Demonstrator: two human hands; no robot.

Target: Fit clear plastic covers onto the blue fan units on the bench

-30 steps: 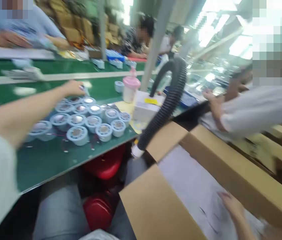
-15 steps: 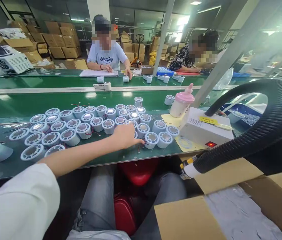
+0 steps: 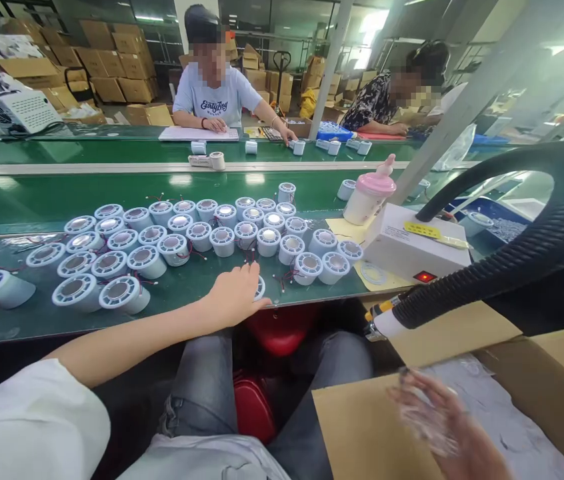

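Note:
Several white round parts (image 3: 197, 235) with metal centres and thin red wires stand in rows on the green bench (image 3: 187, 293). My left hand (image 3: 235, 295) is at the bench's front edge, curled over one white round part (image 3: 261, 288) that sits apart from the rows. My right hand (image 3: 432, 417) is blurred, low at the right over an open cardboard box (image 3: 362, 427) lined with grey-white plastic (image 3: 502, 420). Something clear and glossy seems to lie against its fingers; I cannot tell whether it is gripped.
A black corrugated hose (image 3: 512, 267) arches over the box. A white unit with a red switch (image 3: 412, 250) and a pink-capped bottle (image 3: 369, 197) stand on the bench at the right. Beyond the green conveyor (image 3: 112, 190), two people work. A red stool (image 3: 277, 330) is under the bench.
My left hand has drawn back from the rows to the bench's front edge with one part under it. My right hand has come into view over the box.

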